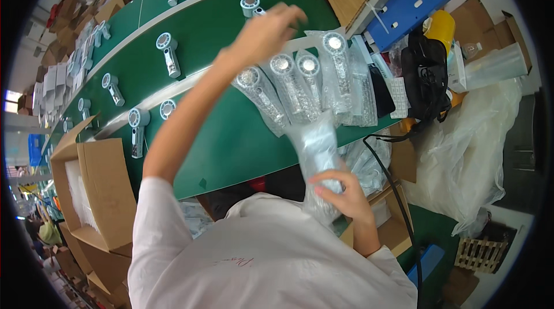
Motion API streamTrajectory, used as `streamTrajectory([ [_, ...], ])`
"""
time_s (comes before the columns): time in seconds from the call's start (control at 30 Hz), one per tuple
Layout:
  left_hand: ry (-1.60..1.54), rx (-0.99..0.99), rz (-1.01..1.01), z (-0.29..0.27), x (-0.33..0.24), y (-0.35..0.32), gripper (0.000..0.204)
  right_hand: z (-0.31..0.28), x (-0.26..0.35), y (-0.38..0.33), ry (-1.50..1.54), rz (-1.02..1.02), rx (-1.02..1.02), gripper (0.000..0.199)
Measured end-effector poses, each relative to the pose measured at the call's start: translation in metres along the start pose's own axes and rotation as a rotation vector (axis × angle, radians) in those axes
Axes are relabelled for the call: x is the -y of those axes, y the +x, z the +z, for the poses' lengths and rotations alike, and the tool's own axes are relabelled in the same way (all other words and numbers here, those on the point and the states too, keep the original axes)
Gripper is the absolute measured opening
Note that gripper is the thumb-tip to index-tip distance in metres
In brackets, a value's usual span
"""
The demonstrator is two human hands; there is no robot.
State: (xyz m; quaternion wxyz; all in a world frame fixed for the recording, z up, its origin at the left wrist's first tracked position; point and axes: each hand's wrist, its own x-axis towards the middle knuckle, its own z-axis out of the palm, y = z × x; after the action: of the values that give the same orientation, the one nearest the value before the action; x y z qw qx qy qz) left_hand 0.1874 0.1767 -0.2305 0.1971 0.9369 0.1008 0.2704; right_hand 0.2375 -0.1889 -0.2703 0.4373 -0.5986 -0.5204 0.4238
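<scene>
My left hand [268, 33] reaches far out over the green belt, beside a pale blue handheld fan [250, 4] that it partly covers. Its fingers are smeared by motion, so whether they touch the fan is unclear. Close to my body, my right hand [341, 192] grips a clear bubble-wrap bag [319, 150] around its lower part. What the bag contains, if anything, I cannot make out. Between the hands lie several bagged fans, among them a left one [258, 87] and a right one [336, 66], side by side on the green tabletop [231, 150].
More fans stand along the belt, such as this handheld fan [167, 55]. An open cardboard box [104, 188] sits at the left. At the right are a black bag [426, 75], a dark cable [398, 193], a blue perforated rack [415, 3] and plastic sheeting [467, 153].
</scene>
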Motion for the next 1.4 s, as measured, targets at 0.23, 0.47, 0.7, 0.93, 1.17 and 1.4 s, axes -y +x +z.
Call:
streamTrajectory([
  [0.23, 0.697, 0.432, 0.120, 0.070, 0.142, 0.033, 0.050, 0.017, 0.009, 0.113, -0.545, 0.094, -0.504, 0.039],
  [0.47, 0.737, 0.443, 0.511, -0.023, 0.103, -0.018, 0.031, 0.028, -0.030, 0.124, -0.951, 0.056, -0.559, 0.064],
  [0.7, 0.732, 0.655, 0.527, -0.080, -0.010, -0.137, 0.022, 0.036, -0.086, 0.098, -0.623, -0.272, -0.965, 0.066],
  [0.93, 0.756, 0.757, 0.457, -0.032, -0.011, -0.213, 0.023, 0.030, -0.069, 0.127, -0.310, -0.223, -1.126, 0.047],
  [1.17, 0.481, 0.654, 0.401, -0.032, -0.043, -0.186, 0.034, 0.060, -0.087, 0.158, -0.296, -0.346, -0.710, 0.058],
  [1.4, 0.520, 0.309, 0.486, 0.011, -0.045, -0.145, 0.061, 0.092, -0.066, 0.114, -0.561, -0.277, -0.855, 0.070],
])
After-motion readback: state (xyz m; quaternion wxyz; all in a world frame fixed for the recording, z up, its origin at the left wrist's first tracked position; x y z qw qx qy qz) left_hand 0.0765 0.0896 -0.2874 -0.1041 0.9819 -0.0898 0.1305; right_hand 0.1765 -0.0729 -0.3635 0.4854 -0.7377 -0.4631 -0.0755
